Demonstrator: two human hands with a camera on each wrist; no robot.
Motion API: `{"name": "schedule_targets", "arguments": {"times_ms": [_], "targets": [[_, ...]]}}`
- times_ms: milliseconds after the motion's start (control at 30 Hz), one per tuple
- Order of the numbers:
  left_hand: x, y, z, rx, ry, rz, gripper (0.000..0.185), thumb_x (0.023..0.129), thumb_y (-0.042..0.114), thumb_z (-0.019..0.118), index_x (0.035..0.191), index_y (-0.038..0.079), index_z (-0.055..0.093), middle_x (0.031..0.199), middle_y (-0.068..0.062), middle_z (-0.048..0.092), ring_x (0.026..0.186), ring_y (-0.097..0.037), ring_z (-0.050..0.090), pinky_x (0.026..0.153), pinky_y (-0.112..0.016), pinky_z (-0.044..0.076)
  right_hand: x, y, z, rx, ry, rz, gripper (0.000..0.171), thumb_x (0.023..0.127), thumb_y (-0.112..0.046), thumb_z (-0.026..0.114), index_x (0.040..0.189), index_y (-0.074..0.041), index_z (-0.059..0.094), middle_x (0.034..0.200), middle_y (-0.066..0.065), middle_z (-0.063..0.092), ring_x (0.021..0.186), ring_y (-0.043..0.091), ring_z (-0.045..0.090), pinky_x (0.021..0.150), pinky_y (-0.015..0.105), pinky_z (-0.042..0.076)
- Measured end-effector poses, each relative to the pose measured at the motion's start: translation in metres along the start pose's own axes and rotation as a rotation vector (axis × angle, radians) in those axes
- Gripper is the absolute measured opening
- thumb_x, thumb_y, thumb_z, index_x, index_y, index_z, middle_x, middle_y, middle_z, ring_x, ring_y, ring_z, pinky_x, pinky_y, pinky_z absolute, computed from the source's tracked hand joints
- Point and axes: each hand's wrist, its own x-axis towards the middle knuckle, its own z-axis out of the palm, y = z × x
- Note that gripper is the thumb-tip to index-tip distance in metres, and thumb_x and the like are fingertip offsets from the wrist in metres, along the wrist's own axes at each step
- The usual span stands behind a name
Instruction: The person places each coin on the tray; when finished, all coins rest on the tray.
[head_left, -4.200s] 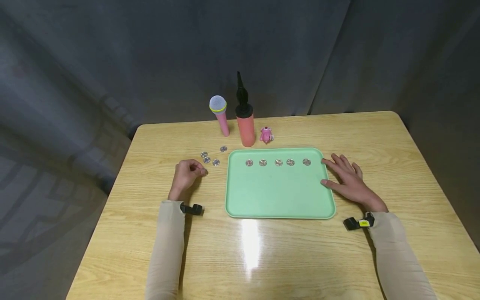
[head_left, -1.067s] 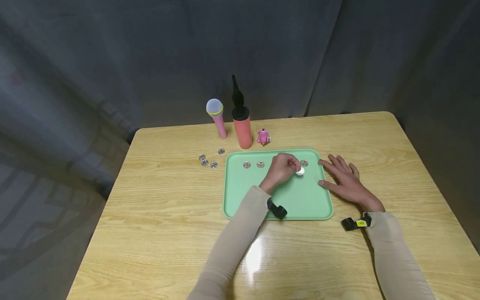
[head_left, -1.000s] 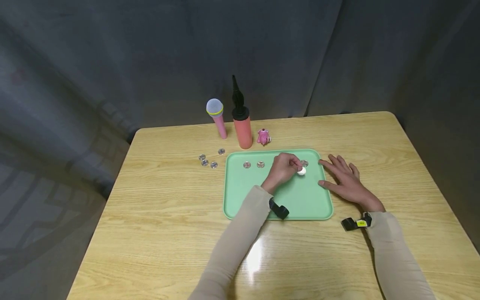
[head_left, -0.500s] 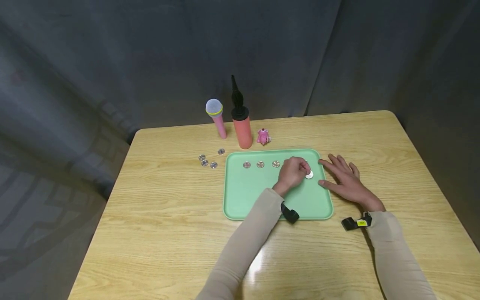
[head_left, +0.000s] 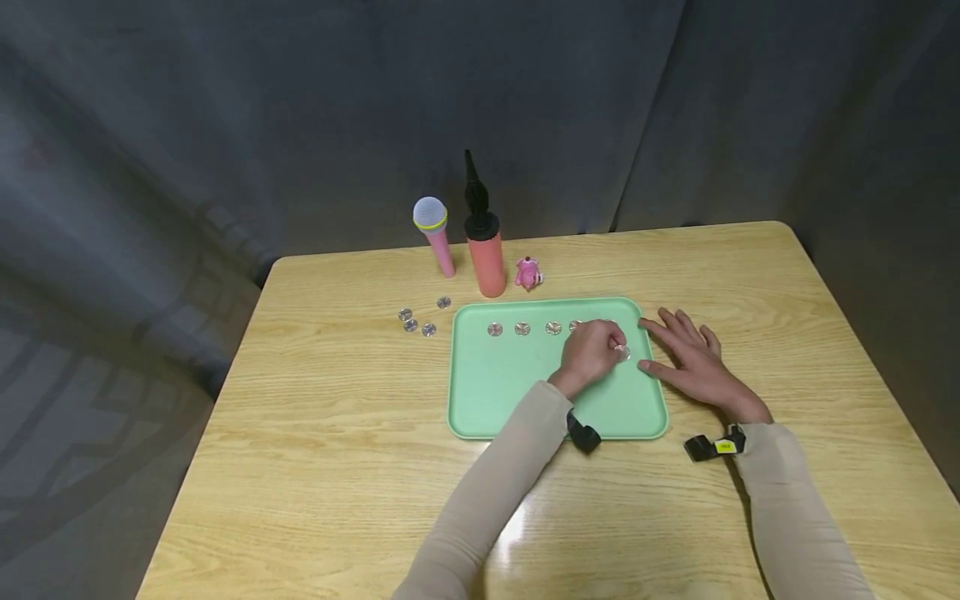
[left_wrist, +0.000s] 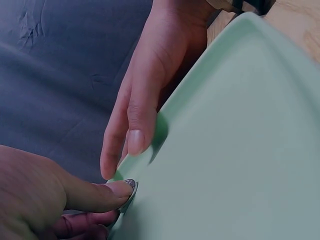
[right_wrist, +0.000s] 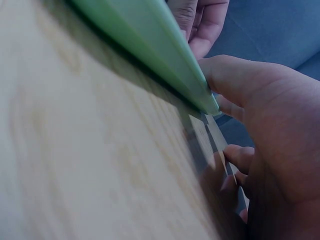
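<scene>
Coin (head_left: pixel 622 353) is pinched by left hand (head_left: pixel 592 354) near the tray (head_left: pixel 517 400) rim, best lowered flat; right hand (head_left: pixel 693 362), fingers spread, steadies that rim.

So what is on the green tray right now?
The tray carries a back row of coins, four visible. The left hand pinches another coin near its right edge, hiding anything beneath.
</scene>
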Motion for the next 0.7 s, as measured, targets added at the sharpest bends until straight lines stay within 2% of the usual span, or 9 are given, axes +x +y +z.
{"name": "schedule_targets", "arguments": {"times_ms": [233, 367, 533, 700], "targets": [[0.000, 0.001, 0.001, 0.090, -0.025, 0.029, 0.009, 0.088, 0.023, 0.077, 0.095, 0.018, 0.078, 0.094, 0.008, 0.074, 0.081, -0.002, 0.061, 0.066, -0.011, 0.039, 0.001, 0.002, 0.000, -0.003, -0.002, 0.000, 0.070, 0.097, -0.034, 0.063, 0.156, -0.014, 0.032, 0.165, 0.031, 0.009, 0.154, 0.050, -0.003, 0.112, 0.073, -0.009], [0.001, 0.001, 0.002, 0.096, -0.030, 0.032, 0.009, 0.087, 0.025, 0.078, 0.094, 0.019, 0.077, 0.093, 0.009, 0.073, 0.081, -0.002, 0.060, 0.065, -0.012, 0.040, 0.001, 0.003, 0.001, -0.004, 0.001, 0.004, 0.070, 0.097, -0.035, 0.063, 0.156, -0.014, 0.032, 0.165, 0.030, 0.009, 0.154, 0.050, -0.003, 0.113, 0.072, -0.008], [0.000, -0.001, -0.006, -0.007, -0.019, 0.051, 0.010, 0.088, 0.020, 0.076, 0.097, 0.015, 0.077, 0.090, 0.004, 0.073, 0.077, -0.003, 0.056, 0.066, -0.012, 0.038, 0.000, 0.003, 0.001, -0.003, 0.003, 0.007, 0.070, 0.097, -0.035, 0.063, 0.156, -0.014, 0.032, 0.165, 0.030, 0.008, 0.154, 0.049, -0.004, 0.113, 0.072, -0.008], [-0.003, -0.005, -0.024, -0.148, 0.050, 0.072, 0.009, 0.090, 0.015, 0.073, 0.097, 0.010, 0.077, 0.087, -0.002, 0.073, 0.073, -0.004, 0.056, 0.065, -0.011, 0.038, 0.000, 0.001, 0.001, -0.007, -0.001, 0.005, 0.070, 0.097, -0.035, 0.063, 0.156, -0.013, 0.032, 0.165, 0.031, 0.008, 0.154, 0.050, -0.004, 0.112, 0.073, -0.009]]}}
